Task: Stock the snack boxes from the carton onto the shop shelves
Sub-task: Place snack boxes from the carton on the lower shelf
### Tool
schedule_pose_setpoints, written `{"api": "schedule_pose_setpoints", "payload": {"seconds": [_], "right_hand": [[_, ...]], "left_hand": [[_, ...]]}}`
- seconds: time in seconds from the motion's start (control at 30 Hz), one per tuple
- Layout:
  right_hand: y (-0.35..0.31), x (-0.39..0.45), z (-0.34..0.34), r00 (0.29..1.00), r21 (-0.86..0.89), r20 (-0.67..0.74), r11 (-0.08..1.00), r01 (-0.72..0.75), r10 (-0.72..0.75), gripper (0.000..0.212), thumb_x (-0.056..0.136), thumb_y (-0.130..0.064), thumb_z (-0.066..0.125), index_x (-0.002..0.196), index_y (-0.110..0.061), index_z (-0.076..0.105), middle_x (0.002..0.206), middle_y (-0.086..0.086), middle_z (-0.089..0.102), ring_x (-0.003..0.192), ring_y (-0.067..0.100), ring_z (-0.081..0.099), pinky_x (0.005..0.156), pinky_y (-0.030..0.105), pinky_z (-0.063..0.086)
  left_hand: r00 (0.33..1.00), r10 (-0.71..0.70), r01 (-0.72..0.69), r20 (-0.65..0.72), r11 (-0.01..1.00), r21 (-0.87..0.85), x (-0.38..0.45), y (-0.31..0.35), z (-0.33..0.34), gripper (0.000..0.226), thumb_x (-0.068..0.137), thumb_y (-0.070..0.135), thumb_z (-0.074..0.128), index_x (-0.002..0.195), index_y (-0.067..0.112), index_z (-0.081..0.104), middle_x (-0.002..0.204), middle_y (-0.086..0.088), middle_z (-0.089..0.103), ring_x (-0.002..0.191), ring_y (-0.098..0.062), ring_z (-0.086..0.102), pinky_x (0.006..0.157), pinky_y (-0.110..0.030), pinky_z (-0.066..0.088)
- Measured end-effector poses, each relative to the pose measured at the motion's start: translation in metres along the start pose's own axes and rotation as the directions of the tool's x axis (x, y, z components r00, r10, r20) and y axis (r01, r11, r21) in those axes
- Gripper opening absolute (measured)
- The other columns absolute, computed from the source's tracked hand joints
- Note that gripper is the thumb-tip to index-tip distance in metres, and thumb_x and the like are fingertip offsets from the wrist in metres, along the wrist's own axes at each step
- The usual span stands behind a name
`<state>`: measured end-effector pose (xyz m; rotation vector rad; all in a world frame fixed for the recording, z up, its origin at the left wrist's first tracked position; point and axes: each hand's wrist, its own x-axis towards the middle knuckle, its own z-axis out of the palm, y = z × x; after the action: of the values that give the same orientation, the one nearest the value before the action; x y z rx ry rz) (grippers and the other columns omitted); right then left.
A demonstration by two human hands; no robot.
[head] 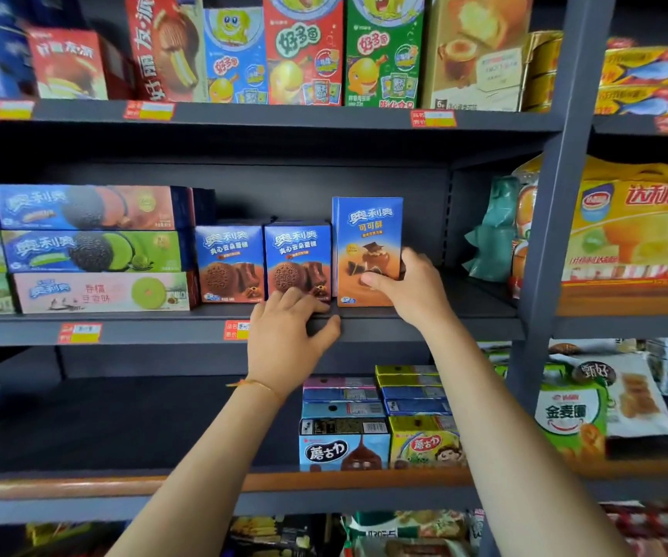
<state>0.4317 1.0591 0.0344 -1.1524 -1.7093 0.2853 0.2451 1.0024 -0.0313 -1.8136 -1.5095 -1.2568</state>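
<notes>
A tall blue-and-orange snack box (367, 239) stands upright on the middle shelf (163, 329), and my right hand (408, 289) grips its lower right side with the thumb across the front. Left of it stand two shorter blue biscuit boxes (298, 259) (229, 263). My left hand (288, 335) rests on the shelf edge, its straight fingers touching the base of the nearer short box and its thumb lying along the edge. No carton is in view.
Flat biscuit boxes (91, 251) are stacked at the left of the middle shelf, with bare space right of the tall box. Large boxes fill the top shelf (304, 50). Small mushroom-snack boxes (380, 420) sit below. A grey upright post (557, 219) divides off the right bay.
</notes>
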Motion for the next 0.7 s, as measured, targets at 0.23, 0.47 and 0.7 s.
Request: {"api": "schedule_pose_setpoints", "payload": {"seconds": [0.23,0.47,0.7], "right_hand": [[0.002,0.014,0.014,0.999,-0.031,0.009,0.999,-0.038,0.038,0.049,0.082,-0.044,0.076,0.115,-0.014,0.057,0.116,0.004,0.057,0.104,0.018,0.058,0.074,0.026,0.048],[-0.006,-0.015,0.009,0.980,-0.031,-0.185,0.997,0.065,-0.070,0.084,0.080,-0.048,0.076,0.145,-0.012,0.038,0.133,0.009,0.043,0.124,0.023,0.046,0.091,0.028,0.041],[-0.046,-0.104,0.069,0.944,0.378,-0.123,0.866,0.328,-0.305,0.023,0.094,-0.033,0.062,0.086,-0.013,0.070,0.066,-0.006,0.063,0.061,0.012,0.059,0.059,0.026,0.048]], "left_hand": [[1.000,0.006,-0.006,-0.001,1.000,0.027,0.002,0.001,0.000,0.043,0.086,0.054,0.045,0.093,0.022,0.072,0.090,0.005,0.064,0.086,-0.021,0.057,0.078,-0.036,0.042],[0.994,0.060,-0.054,0.089,0.996,-0.072,0.002,-0.006,-0.009,0.042,0.089,0.051,0.047,0.101,0.021,0.074,0.098,0.006,0.066,0.094,-0.018,0.058,0.086,-0.039,0.047],[0.972,-0.220,0.153,-0.077,0.852,-0.500,-0.035,-0.038,-0.071,0.018,0.091,0.028,0.056,0.088,0.020,0.072,0.079,0.007,0.068,0.075,-0.018,0.062,0.070,-0.027,0.048]]}}
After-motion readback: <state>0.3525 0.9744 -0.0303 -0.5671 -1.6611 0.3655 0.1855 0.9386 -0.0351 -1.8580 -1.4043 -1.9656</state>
